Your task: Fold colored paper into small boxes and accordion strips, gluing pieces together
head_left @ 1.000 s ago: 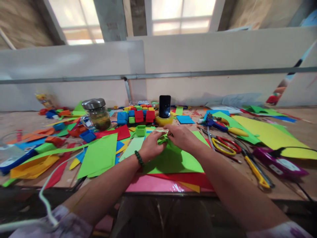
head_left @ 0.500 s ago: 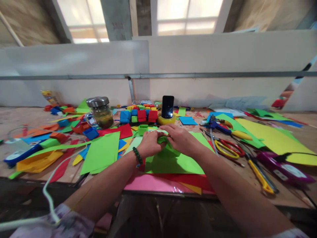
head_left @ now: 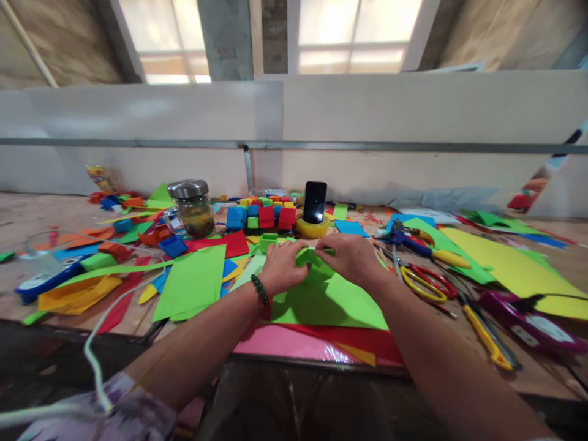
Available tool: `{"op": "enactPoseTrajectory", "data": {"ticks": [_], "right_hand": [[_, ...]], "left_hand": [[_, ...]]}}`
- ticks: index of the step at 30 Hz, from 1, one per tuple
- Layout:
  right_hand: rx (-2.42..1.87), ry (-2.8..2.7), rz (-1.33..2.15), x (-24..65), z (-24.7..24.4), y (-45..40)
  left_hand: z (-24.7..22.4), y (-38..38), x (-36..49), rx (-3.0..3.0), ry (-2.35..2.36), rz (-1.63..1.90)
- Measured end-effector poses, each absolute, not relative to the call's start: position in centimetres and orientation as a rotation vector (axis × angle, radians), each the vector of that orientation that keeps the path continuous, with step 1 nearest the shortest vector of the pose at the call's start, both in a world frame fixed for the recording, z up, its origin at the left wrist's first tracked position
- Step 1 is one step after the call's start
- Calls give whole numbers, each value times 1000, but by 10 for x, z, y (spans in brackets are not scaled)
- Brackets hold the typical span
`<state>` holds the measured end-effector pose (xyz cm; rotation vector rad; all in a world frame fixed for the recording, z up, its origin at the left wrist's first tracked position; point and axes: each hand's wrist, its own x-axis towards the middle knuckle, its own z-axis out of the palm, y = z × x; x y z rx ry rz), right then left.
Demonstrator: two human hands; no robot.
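Note:
My left hand, with a dark green bead bracelet at the wrist, grips the left side of a folded piece of green paper. My right hand pinches the same piece near its upper right edge. Fingers partly hide the folds. Beneath both hands lies a flat green sheet, on top of red and pink sheets at the table's front edge. Just beyond my left hand stands a small open green paper box.
Several coloured paper cubes and a phone on a yellow stand are behind. A lidded glass mug and green sheets lie left. Rightward are scissors, a yellow cutter and a purple device.
My right hand has shifted slightly right, its fingers now pinching the paper's edge. A gap shows between my hands, with more of the folded green paper visible. The view has shifted a little.

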<state>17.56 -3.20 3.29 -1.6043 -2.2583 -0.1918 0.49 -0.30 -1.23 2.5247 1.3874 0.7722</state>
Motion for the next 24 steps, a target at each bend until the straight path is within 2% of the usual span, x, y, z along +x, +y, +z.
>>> {"op": "enactPoseTrajectory", "data": {"ticks": [10,18,21,24], "right_hand": [[-1282,-2090,168,171,23,-30],[-1463,-2012,-59,165,18,-27],[-1553,-2030,-179,166,22,-31],[-1448,-2075,-143,170,26,-33]], "left_hand": [[-18,5,4,2361,1297,847],[-20,5,10,2195,1122,1002],[-15,5,8,2065,923,950],[-7,7,4,1930,800,885]]}}
